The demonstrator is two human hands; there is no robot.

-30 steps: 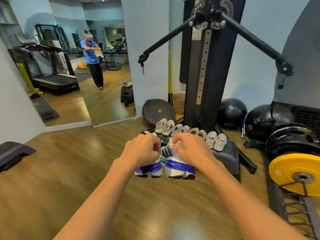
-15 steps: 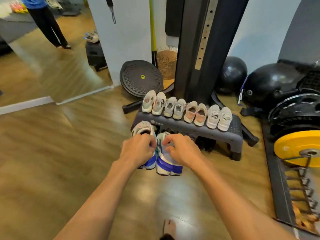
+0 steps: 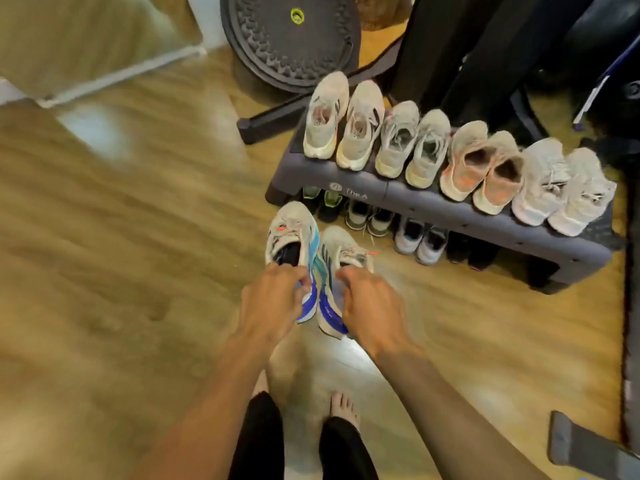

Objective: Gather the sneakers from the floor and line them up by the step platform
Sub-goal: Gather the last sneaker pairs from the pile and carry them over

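Wood floor (image 3: 121,271), bare feet (image 3: 343,407) nearest. Left hand (image 3: 273,303) grips left sneaker (image 3: 294,230) at the heel collar; right hand (image 3: 372,306) grips right sneaker (image 3: 341,247) likewise. Pair side by side, toes toward platform (image 3: 433,207), just before its left end; floor contact unclear. Row of sneakers (image 3: 460,157) on top, more beneath. Round disc (image 3: 291,39) behind.

My sneakers (image 3: 292,230) are pale woven cloth over smooth blue-striped soles — the step platform (image 3: 433,206) is matt grey plastic, the floor (image 3: 138,271) glossy wood (it throws back light), the round disc (image 3: 277,53) rough, knobbly.
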